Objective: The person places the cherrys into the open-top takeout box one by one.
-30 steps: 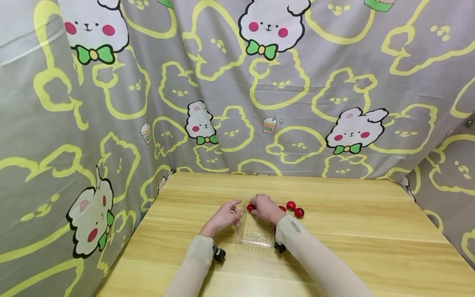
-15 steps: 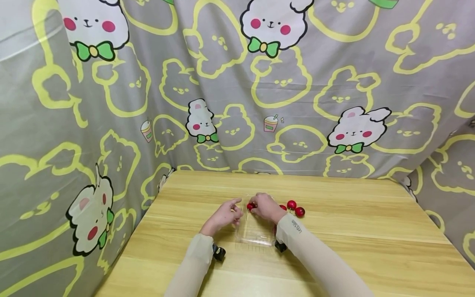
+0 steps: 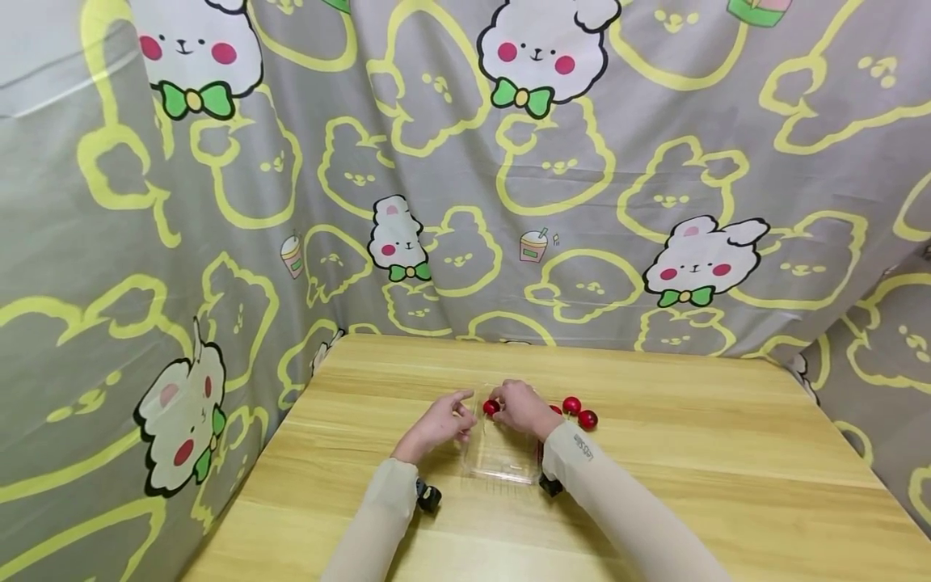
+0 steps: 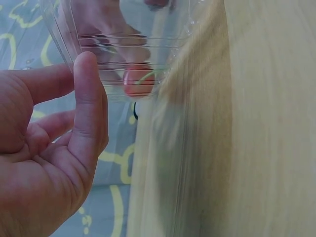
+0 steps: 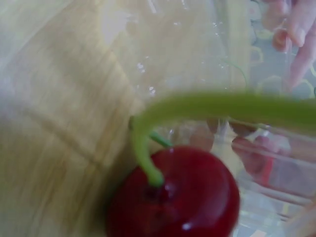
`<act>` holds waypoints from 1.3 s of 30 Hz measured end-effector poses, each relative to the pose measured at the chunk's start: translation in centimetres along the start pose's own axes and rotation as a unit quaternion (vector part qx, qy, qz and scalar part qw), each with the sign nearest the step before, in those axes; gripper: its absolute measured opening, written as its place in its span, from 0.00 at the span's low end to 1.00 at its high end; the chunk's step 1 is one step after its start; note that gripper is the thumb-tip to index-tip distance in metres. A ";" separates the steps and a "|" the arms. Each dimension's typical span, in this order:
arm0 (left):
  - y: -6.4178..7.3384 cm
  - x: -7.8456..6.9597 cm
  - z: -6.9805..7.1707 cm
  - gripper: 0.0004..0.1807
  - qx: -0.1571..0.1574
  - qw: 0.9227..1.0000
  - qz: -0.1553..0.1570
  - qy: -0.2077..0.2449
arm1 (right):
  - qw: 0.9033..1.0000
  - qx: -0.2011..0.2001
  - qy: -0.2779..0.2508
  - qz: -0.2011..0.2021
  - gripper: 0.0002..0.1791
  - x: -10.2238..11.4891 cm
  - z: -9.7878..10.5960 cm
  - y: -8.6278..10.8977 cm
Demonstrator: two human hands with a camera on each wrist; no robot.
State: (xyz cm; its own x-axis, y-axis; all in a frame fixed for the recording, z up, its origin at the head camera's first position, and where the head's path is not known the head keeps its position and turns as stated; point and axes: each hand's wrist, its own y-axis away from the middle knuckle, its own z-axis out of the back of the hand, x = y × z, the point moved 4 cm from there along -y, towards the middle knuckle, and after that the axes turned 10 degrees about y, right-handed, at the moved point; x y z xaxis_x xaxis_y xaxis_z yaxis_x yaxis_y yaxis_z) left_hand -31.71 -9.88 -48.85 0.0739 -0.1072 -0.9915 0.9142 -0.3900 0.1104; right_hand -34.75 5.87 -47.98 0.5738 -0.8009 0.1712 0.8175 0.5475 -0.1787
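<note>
Head view: cherry (image 3: 490, 408) in clear box (image 3: 502, 470)
Left hand (image 3: 440, 422) loose, likely steadying box's left edge; right hand (image 3: 520, 406) at cherry, grip unclear

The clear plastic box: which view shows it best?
Head view: most of the clear plastic box shows, though the right hand covers part. The left wrist view shows only a ridged section; the right wrist view, blurred parts.

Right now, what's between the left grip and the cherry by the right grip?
The see-through box wall. In the left wrist view, the cherry shows through it, and the left grip is outside.
</note>
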 end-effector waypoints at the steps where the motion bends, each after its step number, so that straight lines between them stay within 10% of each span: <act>1: 0.0 0.1 0.0 0.34 0.000 1.000 -0.001 -0.001 | 1.000 0.000 -0.004 -0.001 0.15 0.0 0.1 0.1; 17: 0.0 0.0 0.1 0.34 -0.005 1.000 0.000 0.004 | 0.994 0.004 -0.106 -0.005 0.18 -0.8 3.3 2.2; 39: 0.0 0.3 0.0 0.34 -0.004 1.000 0.003 -0.004 | 0.995 0.026 -0.100 0.008 0.16 -5.9 6.4 8.0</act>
State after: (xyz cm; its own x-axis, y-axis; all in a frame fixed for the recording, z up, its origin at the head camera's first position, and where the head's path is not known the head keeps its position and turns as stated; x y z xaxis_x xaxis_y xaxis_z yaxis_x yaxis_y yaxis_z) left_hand -31.66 -9.95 -49.17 0.0756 -0.1161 -0.9904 0.9171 -0.3819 0.1148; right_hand -31.29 16.58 -44.23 0.5808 -0.7310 0.3582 0.8068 0.5756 -0.1334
